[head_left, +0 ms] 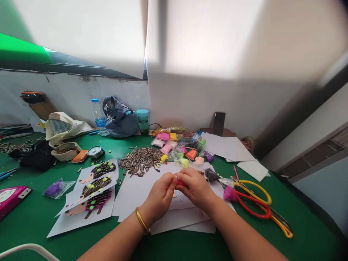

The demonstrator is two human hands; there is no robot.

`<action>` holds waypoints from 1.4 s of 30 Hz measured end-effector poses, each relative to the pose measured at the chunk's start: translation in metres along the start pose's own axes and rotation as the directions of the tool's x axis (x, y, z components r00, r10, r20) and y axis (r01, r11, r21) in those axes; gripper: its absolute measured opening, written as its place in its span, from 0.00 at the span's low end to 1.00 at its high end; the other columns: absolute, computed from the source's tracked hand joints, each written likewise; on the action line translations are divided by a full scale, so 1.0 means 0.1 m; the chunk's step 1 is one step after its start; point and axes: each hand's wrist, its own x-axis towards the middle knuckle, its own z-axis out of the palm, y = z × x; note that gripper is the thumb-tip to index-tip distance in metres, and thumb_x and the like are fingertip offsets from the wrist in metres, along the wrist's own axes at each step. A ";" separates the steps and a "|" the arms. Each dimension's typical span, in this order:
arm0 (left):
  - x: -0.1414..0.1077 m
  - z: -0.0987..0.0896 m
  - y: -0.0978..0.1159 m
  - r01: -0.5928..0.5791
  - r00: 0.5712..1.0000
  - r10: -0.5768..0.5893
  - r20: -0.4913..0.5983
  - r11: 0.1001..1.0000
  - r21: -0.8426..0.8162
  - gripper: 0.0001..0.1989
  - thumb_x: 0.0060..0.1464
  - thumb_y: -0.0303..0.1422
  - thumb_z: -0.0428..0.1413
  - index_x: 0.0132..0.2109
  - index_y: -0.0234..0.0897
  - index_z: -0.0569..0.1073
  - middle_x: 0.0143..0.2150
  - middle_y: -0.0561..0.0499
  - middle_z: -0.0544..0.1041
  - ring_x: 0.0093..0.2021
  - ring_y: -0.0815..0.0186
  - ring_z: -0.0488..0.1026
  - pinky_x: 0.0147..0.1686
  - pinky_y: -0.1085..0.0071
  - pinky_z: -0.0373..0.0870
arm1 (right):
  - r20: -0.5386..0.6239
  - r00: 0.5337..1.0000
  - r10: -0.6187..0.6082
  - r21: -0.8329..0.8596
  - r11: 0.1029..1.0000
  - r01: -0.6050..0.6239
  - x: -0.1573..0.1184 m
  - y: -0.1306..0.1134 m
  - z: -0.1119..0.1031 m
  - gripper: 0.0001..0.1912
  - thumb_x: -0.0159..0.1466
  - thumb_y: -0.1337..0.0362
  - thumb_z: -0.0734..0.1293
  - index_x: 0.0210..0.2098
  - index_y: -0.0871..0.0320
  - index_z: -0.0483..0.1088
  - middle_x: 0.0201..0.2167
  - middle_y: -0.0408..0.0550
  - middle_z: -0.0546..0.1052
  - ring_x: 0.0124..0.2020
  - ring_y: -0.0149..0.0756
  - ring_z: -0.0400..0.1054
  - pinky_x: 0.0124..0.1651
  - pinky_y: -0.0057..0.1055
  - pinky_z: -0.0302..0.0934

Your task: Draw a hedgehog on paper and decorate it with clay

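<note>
Left hand (160, 192) and right hand (198, 188) met above white paper sheets (133, 197). Fingers of both were closed, gripping a small red, clay-like piece (179, 182) between them, partly hidden. Step in hand, as judged: working the piece with the fingertips. Next move seemed to call for light, even pressure from both sides.
</note>
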 end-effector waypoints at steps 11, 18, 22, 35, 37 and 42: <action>0.02 -0.04 -0.10 -0.051 0.980 0.039 -0.196 0.997 -0.056 0.08 0.64 0.36 0.49 0.36 0.39 0.63 0.31 0.55 0.64 0.31 0.68 0.61 0.33 0.70 0.62 | -0.129 0.989 0.066 0.181 0.983 -0.042 -0.04 0.10 0.02 0.25 0.66 0.45 0.61 0.54 0.55 0.68 0.46 0.54 0.74 0.48 0.45 0.66 0.51 0.41 0.62; 0.05 -0.06 -0.04 -0.191 0.960 0.197 -0.200 0.980 0.048 0.05 0.61 0.25 0.51 0.37 0.39 0.69 0.37 0.52 0.68 0.39 0.66 0.66 0.40 0.69 0.66 | -0.124 0.990 0.067 0.184 0.982 -0.043 -0.05 0.14 0.01 0.27 0.66 0.45 0.61 0.57 0.54 0.66 0.49 0.55 0.74 0.51 0.46 0.67 0.53 0.43 0.62; 0.05 -0.10 -0.02 -0.163 0.958 0.186 -0.217 0.979 0.120 0.10 0.62 0.27 0.52 0.46 0.43 0.76 0.39 0.50 0.69 0.40 0.66 0.69 0.41 0.68 0.68 | -0.115 0.991 0.073 0.176 0.983 -0.052 -0.06 0.14 0.01 0.27 0.66 0.45 0.61 0.56 0.55 0.66 0.49 0.55 0.75 0.50 0.45 0.69 0.52 0.43 0.63; 0.09 -0.15 -0.05 -0.121 0.968 0.109 -0.224 0.992 -0.037 0.06 0.55 0.32 0.61 0.40 0.46 0.82 0.34 0.52 0.69 0.36 0.66 0.69 0.37 0.70 0.70 | -0.018 0.993 0.113 0.384 0.918 -0.098 -0.07 0.10 0.06 0.29 0.65 0.42 0.60 0.55 0.56 0.67 0.50 0.54 0.75 0.50 0.44 0.69 0.53 0.40 0.63; 0.10 -0.15 -0.05 -0.132 0.965 0.118 -0.235 0.990 -0.043 0.05 0.56 0.32 0.61 0.39 0.45 0.82 0.34 0.52 0.69 0.36 0.66 0.69 0.37 0.70 0.69 | -0.012 0.993 0.116 0.403 0.910 -0.102 -0.07 0.10 0.06 0.29 0.65 0.42 0.61 0.55 0.56 0.67 0.50 0.54 0.75 0.51 0.44 0.69 0.53 0.40 0.63; 0.08 -0.14 -0.04 -0.170 0.954 0.176 -0.241 0.984 0.044 0.04 0.58 0.32 0.58 0.37 0.41 0.79 0.34 0.51 0.71 0.37 0.65 0.69 0.38 0.69 0.69 | 0.003 0.991 0.135 0.424 0.897 -0.124 -0.07 0.10 0.07 0.29 0.64 0.41 0.61 0.55 0.56 0.68 0.49 0.53 0.76 0.51 0.44 0.69 0.54 0.40 0.63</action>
